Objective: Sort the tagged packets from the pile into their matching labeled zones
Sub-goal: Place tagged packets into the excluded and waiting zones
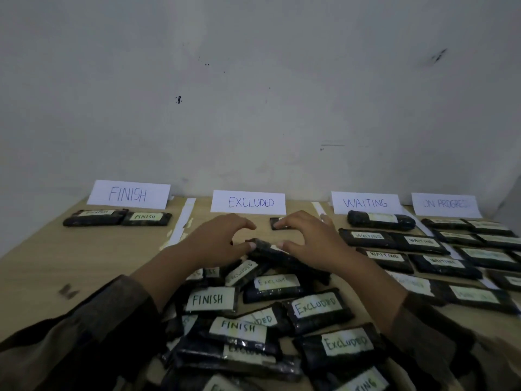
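- Nearest the person lay the pile (253, 320) of dark packets on the table (84, 249), with tags reading FINISH, EXCLUDED and one partly cut-off WAITING, so the sorting looked well short of done.
- At the pile's far edge, the top packet (293, 262) lay slanted across the others, with its tag hidden.
- The left hand (222, 238) and right hand (307, 244) arched over that packet, fingers curled and both thumbs touching its far end. Whether either hand truly pinched it could not be told.
- Just beyond, the right fingertips touched a small dark packet (275, 221) lying below the EXCLUDED sign (248, 202).
- To the right, rows of WAITING packets (394, 241) filled the space under the WAITING sign (365, 203), and more rows lay under the ON PROGRESS sign (445, 204).
- At far left, two packets (118, 217) sat under the FINISH sign (128, 194).
- The step in hand seemed to be taking one packet off the pile. The next move would call for a firm hold, turning it to read its tag, then setting it in the matching zone.
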Demonstrator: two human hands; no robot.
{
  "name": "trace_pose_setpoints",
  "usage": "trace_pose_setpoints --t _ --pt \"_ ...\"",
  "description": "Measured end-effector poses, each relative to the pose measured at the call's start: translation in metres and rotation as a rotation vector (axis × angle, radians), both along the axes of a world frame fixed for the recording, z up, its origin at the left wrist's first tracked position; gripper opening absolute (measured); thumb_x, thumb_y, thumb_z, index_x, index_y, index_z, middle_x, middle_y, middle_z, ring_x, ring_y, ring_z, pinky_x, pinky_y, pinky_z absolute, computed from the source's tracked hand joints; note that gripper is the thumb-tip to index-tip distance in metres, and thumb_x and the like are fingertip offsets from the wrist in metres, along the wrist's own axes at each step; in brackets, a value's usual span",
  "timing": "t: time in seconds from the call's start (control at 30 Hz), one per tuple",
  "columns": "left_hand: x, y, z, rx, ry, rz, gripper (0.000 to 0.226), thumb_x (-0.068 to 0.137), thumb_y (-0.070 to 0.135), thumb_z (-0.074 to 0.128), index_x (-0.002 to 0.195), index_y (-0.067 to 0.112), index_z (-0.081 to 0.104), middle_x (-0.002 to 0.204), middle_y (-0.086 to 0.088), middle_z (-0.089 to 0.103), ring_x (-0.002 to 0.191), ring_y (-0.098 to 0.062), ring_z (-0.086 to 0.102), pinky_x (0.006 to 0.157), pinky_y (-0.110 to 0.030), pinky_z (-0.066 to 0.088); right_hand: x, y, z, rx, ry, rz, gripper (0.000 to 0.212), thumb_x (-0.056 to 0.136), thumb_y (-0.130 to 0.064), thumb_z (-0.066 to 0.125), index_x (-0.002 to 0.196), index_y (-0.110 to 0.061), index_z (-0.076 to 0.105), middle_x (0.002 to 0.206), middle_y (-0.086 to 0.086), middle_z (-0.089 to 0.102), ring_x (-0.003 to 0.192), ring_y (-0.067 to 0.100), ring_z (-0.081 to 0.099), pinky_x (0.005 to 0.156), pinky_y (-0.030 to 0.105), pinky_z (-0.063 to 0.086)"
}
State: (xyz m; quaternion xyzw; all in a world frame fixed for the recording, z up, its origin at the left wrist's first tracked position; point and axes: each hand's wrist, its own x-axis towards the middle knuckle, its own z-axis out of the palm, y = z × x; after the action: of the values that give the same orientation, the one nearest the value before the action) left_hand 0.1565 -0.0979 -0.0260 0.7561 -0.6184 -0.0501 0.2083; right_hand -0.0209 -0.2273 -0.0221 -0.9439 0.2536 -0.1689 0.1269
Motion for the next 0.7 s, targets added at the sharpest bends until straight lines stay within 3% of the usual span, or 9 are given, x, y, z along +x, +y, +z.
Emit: trace_pose_setpoints --t 0.17,0.27,0.37,0.5,0.7 --pt "-0.026 0.027 -0.002 -0.005 -0.09 -0.096 0.045 0.085 0.051 0.052 0.126 0.034 0.051 0.115 0.011 0.053 0.11 -0.01 0.048 0.091 -0.029 0.041 -0.025 0.033 -0.007 -0.035 0.035 0.083 0.038 0.087 -0.044 0.06 0.124 -0.036 0.053 0.132 -0.012 0.047 0.125 0.01 0.04 0.107 0.039 0.025" --pt "-0.041 0.04 -0.003 0.015 -0.1 -0.138 0.056 0.08 0.057 0.045 0.129 0.032 0.049 0.126 0.01 0.053 0.117 -0.01 0.048 0.096 -0.029 0.04 -0.04 0.043 -0.011 -0.053 0.064 0.104 0.038 0.088 -0.041 0.059 0.125 -0.035 0.054 0.125 -0.01 0.048 0.117 0.012 0.043 0.101 0.035 0.034" --pt "-0.056 0.048 -0.004 0.036 -0.112 -0.185 0.05 0.086 0.053 0.053 0.131 0.03 0.049 0.129 0.01 0.053 0.119 -0.008 0.046 0.098 -0.028 0.039 -0.054 0.049 -0.015 -0.036 0.097 0.087 0.034 0.089 -0.032 0.06 0.123 -0.031 0.056 0.118 -0.008 0.048 0.109 0.013 0.047 0.091 0.032 0.042" --pt "-0.073 0.053 -0.01 0.1 -0.118 -0.214 0.044 0.089 0.047 0.055 0.13 0.033 0.048 0.128 0.01 0.052 0.119 -0.009 0.046 0.098 -0.031 0.041 -0.073 0.051 -0.019 -0.003 0.157 0.039 0.032 0.09 -0.02 0.058 0.12 -0.032 0.059 0.118 -0.011 0.05 0.11 0.011 0.051 0.089 0.028 0.045" --pt "-0.092 0.048 -0.016 0.121 -0.132 -0.225 0.041 0.089 0.045 0.055 0.128 0.033 0.051 0.127 0.01 0.052 0.118 -0.01 0.047 0.096 -0.027 0.041 -0.085 0.053 -0.029 -0.106 0.297 0.017 0.039 0.094 -0.025 0.052 0.132 -0.033 0.048 0.133 -0.009 0.047 0.124 0.013 0.04 0.095 0.031 0.039"
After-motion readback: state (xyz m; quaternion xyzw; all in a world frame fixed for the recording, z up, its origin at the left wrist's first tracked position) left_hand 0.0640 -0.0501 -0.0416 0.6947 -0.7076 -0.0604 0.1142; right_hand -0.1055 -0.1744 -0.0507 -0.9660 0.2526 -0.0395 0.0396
